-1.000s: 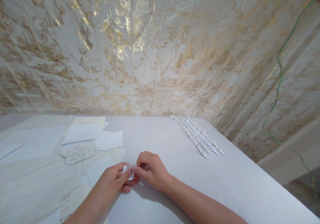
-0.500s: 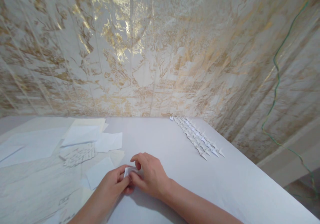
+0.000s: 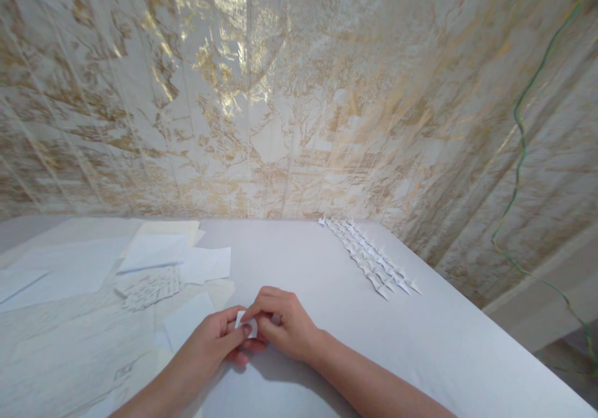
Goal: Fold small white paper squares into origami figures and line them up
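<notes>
Both hands meet over the near middle of a white table (image 3: 448, 343). Between them is a small folded white paper piece (image 3: 246, 326). My left hand (image 3: 219, 340) pinches its left side with thumb and fingers. My right hand (image 3: 284, 324) curls over its right side, fingertips pressing on it. Most of the piece is hidden under the fingers. Two neat rows of several finished small folded paper shapes (image 3: 371, 259) lie at the far right of the table.
Loose white paper sheets (image 3: 154, 253) and a scrap with writing (image 3: 152, 286) are spread over the table's left half. A crinkled gold-and-white foil backdrop (image 3: 299, 94) hangs right behind the table. A green cord (image 3: 518, 150) dangles at the right. The table's right edge drops off.
The hands stayed together on the paper piece and shifted slightly. My right fingers rose off it half a second ago and now curl down onto it again.
</notes>
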The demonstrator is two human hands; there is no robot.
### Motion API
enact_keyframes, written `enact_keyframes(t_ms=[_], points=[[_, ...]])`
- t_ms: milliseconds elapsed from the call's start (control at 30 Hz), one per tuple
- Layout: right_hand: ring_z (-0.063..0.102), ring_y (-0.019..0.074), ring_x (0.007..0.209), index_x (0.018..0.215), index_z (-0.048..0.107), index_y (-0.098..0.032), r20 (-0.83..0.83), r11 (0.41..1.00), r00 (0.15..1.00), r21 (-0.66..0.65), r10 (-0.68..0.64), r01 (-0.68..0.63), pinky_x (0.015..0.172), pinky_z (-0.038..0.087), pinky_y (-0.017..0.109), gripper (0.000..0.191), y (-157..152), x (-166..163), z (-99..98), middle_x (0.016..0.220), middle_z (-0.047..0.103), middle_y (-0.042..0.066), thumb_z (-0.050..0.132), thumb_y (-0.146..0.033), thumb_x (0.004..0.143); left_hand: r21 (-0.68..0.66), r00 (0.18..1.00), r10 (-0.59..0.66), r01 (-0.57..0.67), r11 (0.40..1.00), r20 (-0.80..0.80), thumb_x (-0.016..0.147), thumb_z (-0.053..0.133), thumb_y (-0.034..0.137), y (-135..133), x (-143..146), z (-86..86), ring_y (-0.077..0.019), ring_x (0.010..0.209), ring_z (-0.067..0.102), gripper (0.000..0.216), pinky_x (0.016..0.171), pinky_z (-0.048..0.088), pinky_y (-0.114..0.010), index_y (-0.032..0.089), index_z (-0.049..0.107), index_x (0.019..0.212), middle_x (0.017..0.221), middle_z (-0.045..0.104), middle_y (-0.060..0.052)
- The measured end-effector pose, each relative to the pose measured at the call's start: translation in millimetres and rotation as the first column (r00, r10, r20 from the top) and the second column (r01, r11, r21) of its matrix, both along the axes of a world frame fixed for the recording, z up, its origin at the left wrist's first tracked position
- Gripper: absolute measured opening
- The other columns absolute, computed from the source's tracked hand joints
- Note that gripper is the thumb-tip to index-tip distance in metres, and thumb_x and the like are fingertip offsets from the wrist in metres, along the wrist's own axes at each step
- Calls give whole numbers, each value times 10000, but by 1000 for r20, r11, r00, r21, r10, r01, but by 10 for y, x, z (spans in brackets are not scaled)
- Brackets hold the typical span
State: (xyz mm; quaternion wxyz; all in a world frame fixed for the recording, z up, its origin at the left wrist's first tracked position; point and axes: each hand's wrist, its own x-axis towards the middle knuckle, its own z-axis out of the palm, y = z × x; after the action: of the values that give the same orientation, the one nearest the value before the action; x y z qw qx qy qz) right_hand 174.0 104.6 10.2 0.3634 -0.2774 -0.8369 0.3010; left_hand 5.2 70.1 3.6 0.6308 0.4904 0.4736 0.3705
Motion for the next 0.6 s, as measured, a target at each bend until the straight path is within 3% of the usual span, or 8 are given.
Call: enact_keyframes(t_ms=[267,433,600], points=[[551,126,665,760,735,-182,-174,971,982,-236,-71,28,646,441,236,233,1,-28,0,722,592,-10,539,-57,752,-1,1000,21,-21,1000,8,650,758,731,-24,-30,-4,-284,829,777,621,657,552,-309,167,723,909,850,810,-105],[568,115,562,885,638,-174,-274,871,953,-490,-126,-26,595,444,249,104,-20,-38,-12,679,600,-37,629,-238,803,23,995,99,-99,995,-20,695,734,699,-80,-1,10,-271,833,777,563,635,546,-296,182,718,915,861,813,-85],[500,104,519,726,576,-172,-327,808,924,-588,-197,-36,546,388,240,270,1,-61,-63,571,551,-43,708,-402,777,49,990,137,-135,990,-38,689,737,706,-88,13,-16,-266,822,778,573,647,554,-300,185,687,919,855,817,-80]])
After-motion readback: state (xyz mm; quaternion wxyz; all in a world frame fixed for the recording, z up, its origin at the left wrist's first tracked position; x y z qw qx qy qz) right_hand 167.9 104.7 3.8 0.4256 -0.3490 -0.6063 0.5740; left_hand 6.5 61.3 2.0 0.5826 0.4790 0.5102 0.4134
